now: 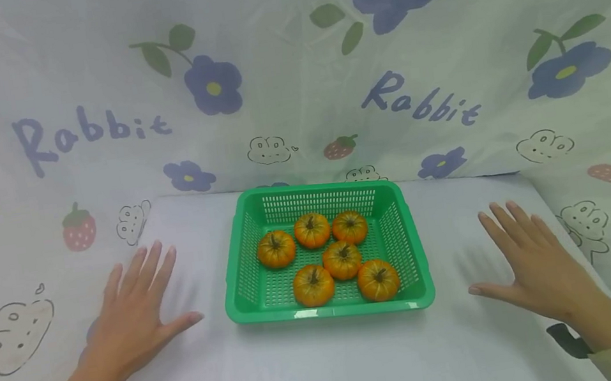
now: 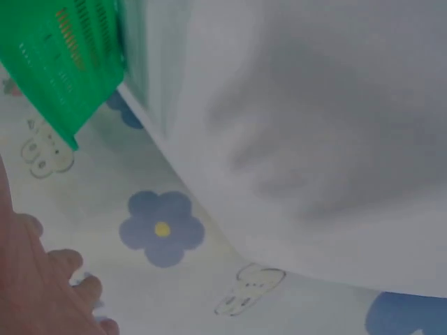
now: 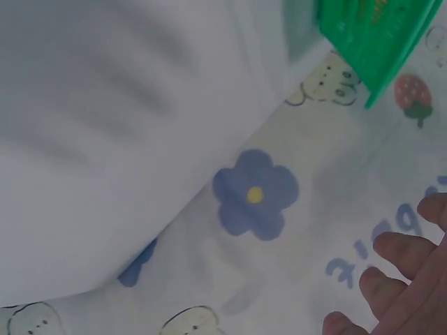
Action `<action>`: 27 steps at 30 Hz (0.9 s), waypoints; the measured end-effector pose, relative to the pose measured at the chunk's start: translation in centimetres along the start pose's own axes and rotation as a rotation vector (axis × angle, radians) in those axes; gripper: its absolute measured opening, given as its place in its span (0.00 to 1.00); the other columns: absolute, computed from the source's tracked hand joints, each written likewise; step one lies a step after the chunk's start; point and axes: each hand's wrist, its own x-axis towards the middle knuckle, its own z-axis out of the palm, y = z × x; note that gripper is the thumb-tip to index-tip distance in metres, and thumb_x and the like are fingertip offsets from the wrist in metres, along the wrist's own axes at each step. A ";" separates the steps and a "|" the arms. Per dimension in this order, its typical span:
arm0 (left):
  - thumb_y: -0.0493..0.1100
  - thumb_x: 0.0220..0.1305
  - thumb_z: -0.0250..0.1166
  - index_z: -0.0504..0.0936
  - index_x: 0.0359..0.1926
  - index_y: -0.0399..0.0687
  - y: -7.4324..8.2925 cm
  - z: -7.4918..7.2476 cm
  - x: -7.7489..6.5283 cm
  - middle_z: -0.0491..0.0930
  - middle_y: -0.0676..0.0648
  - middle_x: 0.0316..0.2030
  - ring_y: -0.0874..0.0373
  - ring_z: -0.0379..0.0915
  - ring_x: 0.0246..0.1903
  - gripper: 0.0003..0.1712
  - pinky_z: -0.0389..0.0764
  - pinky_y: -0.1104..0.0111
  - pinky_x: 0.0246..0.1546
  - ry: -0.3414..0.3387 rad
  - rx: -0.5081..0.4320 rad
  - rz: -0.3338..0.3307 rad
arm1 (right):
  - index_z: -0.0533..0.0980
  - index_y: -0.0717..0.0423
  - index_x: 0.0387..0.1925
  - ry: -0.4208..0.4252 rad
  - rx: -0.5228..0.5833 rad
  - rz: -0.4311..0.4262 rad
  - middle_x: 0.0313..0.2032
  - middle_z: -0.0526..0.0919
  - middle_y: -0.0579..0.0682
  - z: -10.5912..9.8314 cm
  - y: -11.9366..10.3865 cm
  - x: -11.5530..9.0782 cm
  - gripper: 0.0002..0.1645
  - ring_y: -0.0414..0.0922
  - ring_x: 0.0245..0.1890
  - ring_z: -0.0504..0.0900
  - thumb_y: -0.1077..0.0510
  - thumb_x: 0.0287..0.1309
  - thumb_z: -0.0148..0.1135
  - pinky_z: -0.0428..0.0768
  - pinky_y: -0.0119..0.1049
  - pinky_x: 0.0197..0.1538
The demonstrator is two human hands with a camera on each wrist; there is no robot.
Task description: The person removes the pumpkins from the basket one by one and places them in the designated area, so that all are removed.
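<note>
head: green basket (image 1: 333,313) on white table (image 1: 329,367), 6 orange pumpkins (image 1: 342,260) inside; left hand (image 1: 133,313) and right hand (image 1: 541,265) released, fingers spread, 1 on each side, apart from the basket | left wrist: left hand lower left, basket upper left | right wrist: right hand lower right, basket upper right

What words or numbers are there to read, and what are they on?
"Rabbit": on the flowery cloth, left in the head view.
"Rabbit": same cloth, right in the head view.
"it": end of a cut-off word on that cloth, right wrist view.
None seen on the green basket or pumpkins; no numbers.
</note>
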 end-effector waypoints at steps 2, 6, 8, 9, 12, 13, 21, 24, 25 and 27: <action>0.77 0.57 0.68 0.41 0.85 0.49 0.3 -0.1 0.5 0.42 0.38 0.83 0.43 0.29 0.82 0.70 0.26 0.47 0.77 -0.001 -0.023 0.001 | 0.46 0.55 0.84 0.006 0.003 -0.025 0.81 0.49 0.65 -0.3 -0.5 0.6 0.78 0.60 0.82 0.37 0.22 0.46 0.74 0.32 0.56 0.79; 0.75 0.60 0.68 0.43 0.85 0.48 1.2 -0.1 1.6 0.50 0.35 0.81 0.37 0.41 0.80 0.68 0.34 0.46 0.78 -0.006 -0.065 -0.009 | 0.49 0.55 0.83 0.026 0.015 -0.086 0.80 0.54 0.64 -0.6 -1.5 1.9 0.76 0.60 0.82 0.42 0.22 0.46 0.74 0.36 0.55 0.80; 0.74 0.61 0.68 0.44 0.84 0.47 1.6 0.0 2.2 0.53 0.35 0.80 0.35 0.48 0.78 0.67 0.42 0.44 0.78 -0.008 -0.090 -0.014 | 0.52 0.54 0.83 0.039 0.025 -0.120 0.79 0.57 0.64 -0.7 -2.0 2.6 0.75 0.61 0.81 0.46 0.23 0.46 0.75 0.40 0.54 0.80; 0.73 0.62 0.68 0.44 0.84 0.46 1.9 0.1 2.4 0.54 0.35 0.79 0.34 0.50 0.77 0.66 0.46 0.43 0.77 -0.011 -0.101 -0.018 | 0.54 0.55 0.82 0.043 0.029 -0.134 0.78 0.58 0.64 -0.7 -2.3 2.9 0.74 0.61 0.81 0.47 0.23 0.45 0.76 0.41 0.54 0.80; 0.72 0.64 0.67 0.45 0.84 0.44 2.6 0.3 3.3 0.56 0.35 0.79 0.34 0.54 0.75 0.64 0.56 0.41 0.74 -0.023 -0.138 -0.036 | 0.56 0.54 0.81 0.038 0.042 -0.160 0.77 0.61 0.62 -0.7 -3.1 3.7 0.73 0.61 0.80 0.51 0.23 0.45 0.76 0.45 0.52 0.80; 0.71 0.65 0.67 0.46 0.84 0.42 2.8 0.4 3.6 0.57 0.34 0.78 0.33 0.55 0.75 0.63 0.58 0.40 0.72 -0.029 -0.150 -0.044 | 0.57 0.53 0.81 0.030 0.043 -0.162 0.78 0.61 0.61 -0.7 -3.4 4.0 0.72 0.61 0.80 0.52 0.23 0.45 0.76 0.47 0.52 0.80; 0.73 0.71 0.59 0.45 0.82 0.34 4.6 1.4 5.9 0.56 0.31 0.78 0.31 0.55 0.75 0.61 0.52 0.40 0.75 -0.101 -0.191 -0.116 | 0.58 0.53 0.81 -0.054 0.092 -0.234 0.77 0.63 0.57 -0.6 -5.6 6.5 0.70 0.60 0.78 0.58 0.25 0.46 0.78 0.68 0.62 0.70; 0.73 0.72 0.57 0.44 0.82 0.33 5.2 1.6 6.6 0.55 0.30 0.78 0.30 0.55 0.74 0.61 0.55 0.40 0.74 -0.100 -0.238 -0.140 | 0.60 0.56 0.79 -0.070 0.118 -0.276 0.76 0.65 0.58 -0.3 -6.2 7.4 0.69 0.60 0.77 0.61 0.26 0.47 0.78 0.69 0.61 0.70; 0.73 0.72 0.57 0.44 0.82 0.33 5.4 1.7 6.8 0.55 0.30 0.78 0.30 0.56 0.74 0.61 0.56 0.39 0.73 -0.098 -0.256 -0.149 | 0.61 0.57 0.79 -0.076 0.126 -0.288 0.76 0.66 0.58 -0.1 -6.4 7.6 0.68 0.60 0.76 0.62 0.27 0.47 0.79 0.69 0.61 0.70; 0.73 0.73 0.56 0.43 0.82 0.33 5.9 1.7 7.2 0.55 0.29 0.78 0.30 0.55 0.74 0.60 0.59 0.38 0.72 -0.101 -0.295 -0.169 | 0.63 0.59 0.77 -0.092 0.141 -0.310 0.74 0.68 0.60 0.1 -6.8 8.1 0.66 0.61 0.75 0.64 0.30 0.46 0.81 0.70 0.60 0.69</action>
